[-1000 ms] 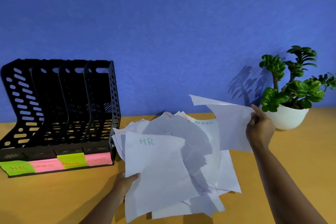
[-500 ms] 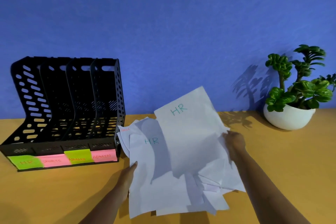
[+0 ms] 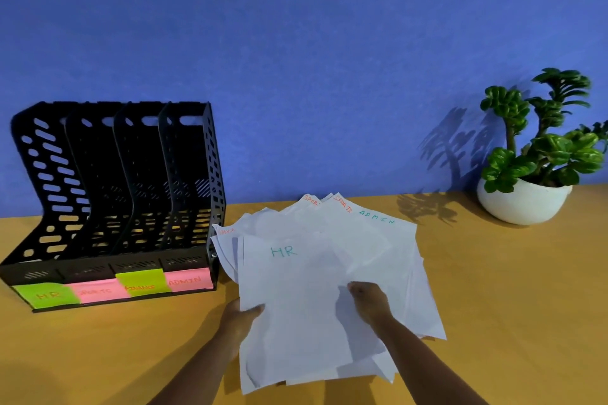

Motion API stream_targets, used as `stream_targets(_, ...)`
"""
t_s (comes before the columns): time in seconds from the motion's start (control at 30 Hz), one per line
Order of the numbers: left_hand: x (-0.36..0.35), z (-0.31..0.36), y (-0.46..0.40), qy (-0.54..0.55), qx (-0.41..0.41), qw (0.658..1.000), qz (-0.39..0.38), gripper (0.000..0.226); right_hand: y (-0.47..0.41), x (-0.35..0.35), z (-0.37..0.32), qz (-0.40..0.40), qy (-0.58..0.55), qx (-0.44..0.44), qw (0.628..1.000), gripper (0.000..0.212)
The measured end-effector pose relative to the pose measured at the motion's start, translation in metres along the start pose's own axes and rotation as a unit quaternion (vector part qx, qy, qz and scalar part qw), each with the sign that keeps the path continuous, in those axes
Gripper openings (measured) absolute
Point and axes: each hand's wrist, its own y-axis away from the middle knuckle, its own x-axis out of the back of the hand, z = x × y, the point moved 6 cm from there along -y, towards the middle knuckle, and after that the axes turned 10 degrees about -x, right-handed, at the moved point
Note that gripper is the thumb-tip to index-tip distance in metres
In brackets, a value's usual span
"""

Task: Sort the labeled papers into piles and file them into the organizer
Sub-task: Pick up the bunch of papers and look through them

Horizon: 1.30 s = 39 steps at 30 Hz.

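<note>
White sheets (image 3: 329,276) lie in one loose heap on the surface, HR sheet uppermost. Left hand (image 3: 241,317) pinches its near-left edge; right hand (image 3: 368,301) presses on top. Black four-slot plastic organizer (image 3: 115,200), beyond the left grip, holds nothing: filing not begun.

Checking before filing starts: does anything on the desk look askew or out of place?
Only the papers: a loose, fanned heap with corners askew and SPORTS, ADMIN and HR sheets mixed. The organizer stands upright, its slots apparently empty; the plant looks undisturbed.

Matt white papers (image 3: 316,289); black perforated plastic organizer (image 3: 115,194); smooth wood-look table (image 3: 510,306); glossy white pot (image 3: 523,200) (ceramic-looking).
</note>
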Motion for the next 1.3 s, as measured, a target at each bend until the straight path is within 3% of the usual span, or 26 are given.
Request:
stream_targets(0.1, 0.001, 0.0, -0.002, -0.02, 0.002, 1.0, 0.017, 0.038, -0.006, 0.031, 0.013, 0.12, 0.016, -0.01, 0.993, 0.028)
stream_targets(0.2, 0.002, -0.002, -0.006, -0.037, 0.003, 0.999, 0.029, 0.038, -0.011, 0.072, 0.053, 0.257, -0.008, -0.109, 0.96, 0.033)
stream_targets(0.27, 0.003, -0.004, -0.008, -0.05, 0.009, 0.998, 0.036, 0.038, -0.018, 0.087, 0.081, 0.25, -0.017, -0.202, 0.947, 0.04)
stream_targets(0.33, 0.003, -0.004, -0.009, -0.058, 0.014, 0.997, 0.04, 0.038, -0.029, 0.091, 0.096, 0.203, -0.001, -0.227, 0.953, 0.043)
stream_targets(0.43, 0.001, -0.003, -0.008, -0.059, 0.013, 0.997, 0.044, 0.037, -0.034, 0.093, 0.088, 0.188, -0.013, -0.168, 0.968, 0.034)
stream_targets(0.53, -0.001, 0.0, -0.008, -0.041, -0.009, 0.999, 0.033, 0.036, -0.033, 0.097, 0.073, 0.208, -0.044, -0.122, 0.97, 0.011)
stream_targets(0.77, -0.004, 0.023, 0.001, -0.077, -0.101, 0.986, 0.104, 0.032, -0.011, 0.125, 0.034, 0.368, 0.002, -0.017, 0.93, 0.013)
stream_targets(0.87, -0.009, 0.031, 0.0, -0.066, -0.107, 0.986, 0.108, 0.034, 0.002, 0.143, 0.017, 0.407, -0.045, 0.039, 0.911, 0.017)
stream_targets(1.3, -0.02, 0.018, -0.013, -0.056, -0.063, 0.996, 0.041, 0.033, 0.028, 0.2, -0.002, 0.417, -0.258, 0.029, 0.871, 0.028)
